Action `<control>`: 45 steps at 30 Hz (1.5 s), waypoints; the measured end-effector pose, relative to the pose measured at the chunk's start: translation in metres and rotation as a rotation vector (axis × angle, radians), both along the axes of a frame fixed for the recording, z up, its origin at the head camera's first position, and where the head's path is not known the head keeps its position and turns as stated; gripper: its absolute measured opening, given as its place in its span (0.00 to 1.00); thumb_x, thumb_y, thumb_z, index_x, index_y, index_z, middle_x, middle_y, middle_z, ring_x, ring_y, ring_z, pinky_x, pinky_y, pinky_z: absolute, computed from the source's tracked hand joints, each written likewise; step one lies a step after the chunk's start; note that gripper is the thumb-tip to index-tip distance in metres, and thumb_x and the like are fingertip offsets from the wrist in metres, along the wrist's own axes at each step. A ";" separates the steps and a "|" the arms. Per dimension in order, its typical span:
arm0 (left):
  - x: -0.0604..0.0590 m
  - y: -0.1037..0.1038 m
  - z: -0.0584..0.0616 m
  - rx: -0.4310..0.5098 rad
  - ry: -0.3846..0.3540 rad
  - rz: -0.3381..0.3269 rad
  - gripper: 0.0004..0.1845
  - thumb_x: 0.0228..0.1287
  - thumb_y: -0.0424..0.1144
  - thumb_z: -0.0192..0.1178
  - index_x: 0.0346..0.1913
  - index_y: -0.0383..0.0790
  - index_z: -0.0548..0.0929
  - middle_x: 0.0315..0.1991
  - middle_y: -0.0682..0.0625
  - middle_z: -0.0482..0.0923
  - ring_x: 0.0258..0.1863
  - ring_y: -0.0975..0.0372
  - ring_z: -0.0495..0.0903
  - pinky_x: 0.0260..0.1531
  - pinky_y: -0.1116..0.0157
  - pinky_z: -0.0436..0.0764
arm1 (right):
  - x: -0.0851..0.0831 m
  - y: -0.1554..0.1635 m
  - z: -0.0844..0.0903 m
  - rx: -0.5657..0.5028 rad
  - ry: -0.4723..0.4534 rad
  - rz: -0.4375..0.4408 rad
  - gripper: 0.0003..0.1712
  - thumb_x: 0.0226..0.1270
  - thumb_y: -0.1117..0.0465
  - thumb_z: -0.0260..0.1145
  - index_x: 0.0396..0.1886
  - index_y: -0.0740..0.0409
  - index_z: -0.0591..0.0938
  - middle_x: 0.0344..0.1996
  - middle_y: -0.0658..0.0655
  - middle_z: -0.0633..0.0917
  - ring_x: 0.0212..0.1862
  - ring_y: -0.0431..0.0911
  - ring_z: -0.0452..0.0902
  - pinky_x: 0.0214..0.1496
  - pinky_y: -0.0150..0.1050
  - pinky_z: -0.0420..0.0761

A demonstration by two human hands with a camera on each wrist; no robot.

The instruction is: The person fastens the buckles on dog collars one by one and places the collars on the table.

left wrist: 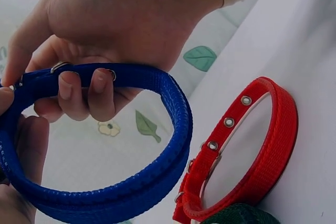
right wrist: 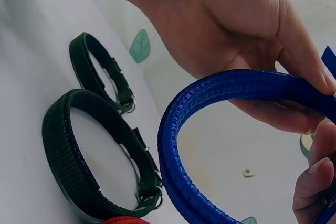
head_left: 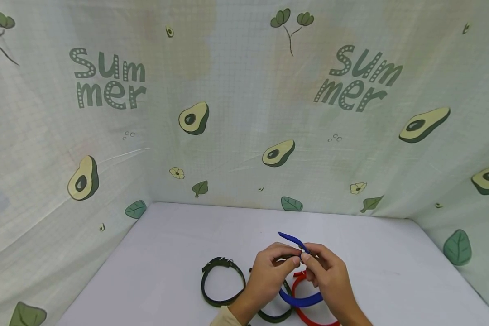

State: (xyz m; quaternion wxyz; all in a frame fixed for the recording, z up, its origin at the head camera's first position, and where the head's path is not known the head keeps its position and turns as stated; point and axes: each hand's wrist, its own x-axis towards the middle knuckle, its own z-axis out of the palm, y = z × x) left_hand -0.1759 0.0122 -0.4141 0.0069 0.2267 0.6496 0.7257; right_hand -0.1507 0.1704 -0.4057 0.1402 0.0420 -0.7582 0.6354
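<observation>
Above the table, both hands hold a blue collar [head_left: 302, 302] curved into a loop, its free strap end sticking up to the left in the head view. My left hand [head_left: 266, 274] grips one side, two fingertips curled over the band beside a metal D-ring [left wrist: 60, 66] in the left wrist view. From the other side, my right hand [head_left: 332, 276] pinches the strap near the buckle, which fingers partly hide. Beneath the hands, a red collar [head_left: 309, 319] and a dark green collar [right wrist: 55, 135] lie on the table, partly covered in the head view.
Left of the hands, another dark green collar [head_left: 217, 261] forms a ring on the white table [head_left: 146, 280]. A printed cloth [head_left: 236, 81] with avocados and leaves stands as a wall behind the table and along its sides.
</observation>
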 end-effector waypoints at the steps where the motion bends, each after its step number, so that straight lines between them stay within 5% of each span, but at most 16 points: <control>1: 0.000 0.000 0.000 0.004 0.006 0.000 0.09 0.69 0.37 0.65 0.48 0.37 0.88 0.44 0.50 0.81 0.44 0.60 0.84 0.47 0.66 0.82 | 0.000 0.000 0.001 -0.007 -0.003 0.005 0.08 0.73 0.61 0.65 0.46 0.59 0.83 0.24 0.61 0.78 0.19 0.47 0.72 0.20 0.37 0.75; 10: 0.002 0.002 0.000 0.023 0.019 -0.009 0.10 0.69 0.35 0.64 0.48 0.35 0.88 0.43 0.49 0.80 0.42 0.56 0.84 0.43 0.63 0.85 | -0.001 0.000 0.000 -0.032 -0.022 0.007 0.09 0.74 0.61 0.64 0.47 0.60 0.83 0.26 0.66 0.78 0.19 0.46 0.72 0.20 0.37 0.76; 19: 0.002 0.001 -0.001 -0.059 0.082 0.043 0.10 0.72 0.37 0.61 0.50 0.41 0.88 0.45 0.52 0.77 0.39 0.63 0.82 0.35 0.62 0.86 | -0.002 0.000 -0.001 -0.010 -0.015 0.000 0.12 0.73 0.59 0.65 0.51 0.58 0.84 0.27 0.57 0.79 0.20 0.47 0.73 0.21 0.37 0.76; 36: -0.002 -0.002 -0.004 -0.223 0.211 0.143 0.10 0.76 0.39 0.55 0.49 0.46 0.88 0.44 0.55 0.74 0.35 0.68 0.80 0.32 0.68 0.84 | -0.003 -0.001 -0.007 0.205 0.052 -0.051 0.18 0.70 0.53 0.69 0.58 0.45 0.84 0.33 0.50 0.79 0.24 0.49 0.76 0.23 0.37 0.80; 45: -0.003 -0.001 -0.001 -0.133 0.112 0.106 0.08 0.74 0.37 0.60 0.49 0.40 0.85 0.44 0.50 0.76 0.35 0.65 0.82 0.30 0.66 0.85 | -0.003 -0.002 -0.006 0.199 0.048 -0.065 0.16 0.70 0.55 0.68 0.56 0.46 0.85 0.29 0.52 0.80 0.24 0.53 0.77 0.22 0.36 0.79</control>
